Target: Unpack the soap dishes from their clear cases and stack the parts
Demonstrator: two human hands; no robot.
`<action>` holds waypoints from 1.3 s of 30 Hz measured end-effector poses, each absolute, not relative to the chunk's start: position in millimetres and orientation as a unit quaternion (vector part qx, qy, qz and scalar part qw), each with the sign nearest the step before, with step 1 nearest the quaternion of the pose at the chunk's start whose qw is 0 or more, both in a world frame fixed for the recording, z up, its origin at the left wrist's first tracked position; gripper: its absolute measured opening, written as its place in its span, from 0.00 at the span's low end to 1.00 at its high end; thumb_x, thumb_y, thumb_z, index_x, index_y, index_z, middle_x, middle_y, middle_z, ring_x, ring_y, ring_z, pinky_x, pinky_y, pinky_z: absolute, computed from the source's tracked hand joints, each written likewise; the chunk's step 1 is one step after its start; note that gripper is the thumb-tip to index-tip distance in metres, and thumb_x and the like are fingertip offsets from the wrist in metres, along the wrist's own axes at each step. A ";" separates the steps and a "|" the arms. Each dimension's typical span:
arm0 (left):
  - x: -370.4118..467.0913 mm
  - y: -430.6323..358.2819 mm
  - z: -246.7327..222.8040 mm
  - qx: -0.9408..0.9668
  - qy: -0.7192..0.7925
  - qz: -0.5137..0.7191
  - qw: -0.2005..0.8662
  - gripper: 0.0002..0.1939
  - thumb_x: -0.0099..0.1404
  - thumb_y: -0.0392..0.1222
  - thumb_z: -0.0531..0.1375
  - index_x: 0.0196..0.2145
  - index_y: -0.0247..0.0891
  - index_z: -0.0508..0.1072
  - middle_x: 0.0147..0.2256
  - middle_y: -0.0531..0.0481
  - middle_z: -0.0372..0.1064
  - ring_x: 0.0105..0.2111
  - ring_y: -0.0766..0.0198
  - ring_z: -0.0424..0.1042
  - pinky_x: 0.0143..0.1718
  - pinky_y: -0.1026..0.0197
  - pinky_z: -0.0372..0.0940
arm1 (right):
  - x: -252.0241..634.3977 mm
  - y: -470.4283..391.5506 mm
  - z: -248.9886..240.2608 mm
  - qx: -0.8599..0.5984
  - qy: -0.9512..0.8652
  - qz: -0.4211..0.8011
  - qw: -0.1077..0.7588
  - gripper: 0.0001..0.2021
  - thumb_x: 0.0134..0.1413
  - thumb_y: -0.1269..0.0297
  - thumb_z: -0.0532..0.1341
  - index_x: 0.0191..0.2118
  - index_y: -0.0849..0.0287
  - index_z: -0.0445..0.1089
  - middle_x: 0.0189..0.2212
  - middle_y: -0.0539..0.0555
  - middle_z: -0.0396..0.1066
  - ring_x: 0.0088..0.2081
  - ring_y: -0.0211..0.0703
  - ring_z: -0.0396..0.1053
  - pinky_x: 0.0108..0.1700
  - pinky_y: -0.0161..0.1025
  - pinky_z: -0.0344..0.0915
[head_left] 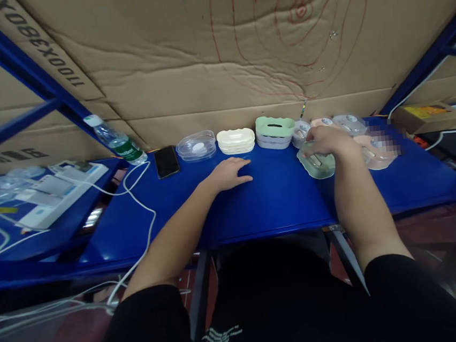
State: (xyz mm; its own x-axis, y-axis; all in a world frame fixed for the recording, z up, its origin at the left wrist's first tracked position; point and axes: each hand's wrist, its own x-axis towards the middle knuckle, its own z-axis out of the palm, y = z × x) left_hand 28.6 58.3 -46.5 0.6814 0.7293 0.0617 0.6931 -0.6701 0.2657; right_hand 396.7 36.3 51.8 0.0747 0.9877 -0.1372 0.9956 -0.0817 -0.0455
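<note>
My left hand (231, 174) lies palm down over the blue table with its fingers apart and nothing in them. Just behind it is a stack of cream plastic trays (236, 141). My right hand (324, 143) reaches over a translucent green plastic box (322, 169), with bent fingers at its upper left edge; part of the box is hidden by the hand. A pale green oval tray with a slot (275, 126) sits on pale lilac trays (274, 141) between the two hands. Clear plastic lids (196, 145) are stacked left of the cream trays.
More plastic boxes, one pinkish (379, 151) and one greyish (348, 124), lie beyond my right wrist. A phone (166, 162), a water bottle (123, 146) and a white cable (149, 227) are at left. A cardboard wall (160, 54) stands behind the table.
</note>
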 end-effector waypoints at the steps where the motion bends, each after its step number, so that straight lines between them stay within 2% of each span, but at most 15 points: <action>1: 28.2 58.4 -46.4 0.911 0.389 0.083 0.110 0.37 0.77 0.59 0.66 0.75 0.37 0.72 0.73 0.36 0.72 0.74 0.42 0.70 0.75 0.44 0.64 | 395.9 36.3 51.2 0.733 0.677 -0.063 0.031 0.33 0.53 0.46 0.78 0.61 0.56 0.81 0.44 0.59 0.87 0.36 0.54 0.82 0.40 0.48 0.70; 4: 26.6 59.7 -46.9 0.910 0.391 0.090 0.107 0.37 0.77 0.60 0.66 0.75 0.38 0.72 0.73 0.36 0.73 0.73 0.42 0.72 0.74 0.45 0.65 | 391.0 36.6 49.5 0.728 0.685 -0.030 0.029 0.31 0.55 0.46 0.77 0.61 0.56 0.82 0.51 0.63 0.86 0.46 0.60 0.83 0.45 0.49 0.71; 7: 25.0 62.6 -48.1 0.909 0.393 0.108 0.090 0.34 0.77 0.58 0.67 0.72 0.39 0.75 0.70 0.37 0.76 0.71 0.43 0.74 0.73 0.43 0.66 | 380.7 37.4 46.9 0.732 0.681 0.023 -0.014 0.29 0.60 0.41 0.74 0.58 0.56 0.82 0.58 0.67 0.84 0.57 0.68 0.80 0.49 0.52 0.72; 11: 22.2 68.2 -48.5 0.885 0.423 0.195 0.025 0.24 0.76 0.54 0.67 0.63 0.42 0.82 0.65 0.38 0.80 0.69 0.42 0.75 0.74 0.37 0.63 | 357.2 36.5 40.2 0.717 0.688 0.037 -0.102 0.25 0.67 0.42 0.69 0.56 0.57 0.82 0.55 0.68 0.84 0.57 0.69 0.80 0.51 0.54 0.73; 14: 18.9 74.0 -46.0 0.837 0.477 0.268 -0.034 0.21 0.76 0.50 0.66 0.62 0.43 0.82 0.71 0.37 0.74 0.75 0.38 0.67 0.79 0.30 0.53 | 332.3 31.9 31.6 0.669 0.729 0.029 -0.143 0.22 0.69 0.46 0.69 0.57 0.58 0.81 0.56 0.67 0.84 0.57 0.68 0.80 0.52 0.55 0.74; 17: 15.2 81.8 -43.3 0.790 0.527 0.307 -0.066 0.21 0.77 0.46 0.63 0.65 0.46 0.80 0.76 0.39 0.66 0.81 0.35 0.55 0.81 0.22 0.40 | 304.5 25.1 19.9 0.605 0.784 0.002 -0.140 0.22 0.70 0.48 0.69 0.59 0.57 0.80 0.57 0.64 0.85 0.58 0.67 0.81 0.54 0.54 0.74; 19: 12.9 87.0 -43.1 0.777 0.546 0.307 -0.059 0.20 0.77 0.44 0.62 0.64 0.47 0.80 0.75 0.39 0.68 0.81 0.33 0.55 0.80 0.18 0.35 | 288.8 21.3 11.7 0.563 0.817 -0.027 -0.120 0.22 0.70 0.49 0.70 0.62 0.57 0.79 0.59 0.63 0.84 0.60 0.66 0.81 0.55 0.53 0.73; 22: 10.1 92.2 -45.2 0.779 0.549 0.300 -0.038 0.17 0.77 0.43 0.61 0.57 0.47 0.84 0.69 0.39 0.76 0.78 0.33 0.60 0.80 0.16 0.31 | 275.8 19.5 1.6 0.525 0.846 -0.046 -0.082 0.23 0.71 0.48 0.69 0.63 0.56 0.79 0.59 0.63 0.84 0.59 0.66 0.81 0.53 0.52 0.73; 28: 9.9 93.9 -45.5 0.773 0.533 0.343 -0.027 0.12 0.79 0.44 0.60 0.52 0.50 0.84 0.65 0.45 0.80 0.75 0.36 0.66 0.80 0.16 0.35 | 279.5 26.2 -5.9 0.523 0.847 -0.053 -0.084 0.24 0.71 0.49 0.68 0.64 0.56 0.78 0.61 0.64 0.83 0.60 0.67 0.80 0.54 0.54 0.74; 35: 11.4 86.9 -38.4 0.765 0.521 0.378 -0.029 0.12 0.81 0.45 0.58 0.55 0.46 0.79 0.66 0.42 0.79 0.77 0.40 0.65 0.81 0.25 0.36 | 283.0 29.5 -9.5 0.519 0.846 -0.059 -0.104 0.29 0.71 0.50 0.69 0.70 0.57 0.74 0.64 0.65 0.82 0.63 0.67 0.80 0.58 0.55 0.75; 39: 9.9 76.1 -37.2 0.754 0.486 0.438 -0.052 0.16 0.83 0.50 0.55 0.58 0.45 0.77 0.62 0.41 0.82 0.71 0.43 0.72 0.81 0.29 0.41 | 282.0 29.2 -8.8 0.521 0.842 -0.063 -0.129 0.31 0.71 0.51 0.68 0.73 0.59 0.72 0.65 0.67 0.81 0.65 0.68 0.78 0.61 0.58 0.75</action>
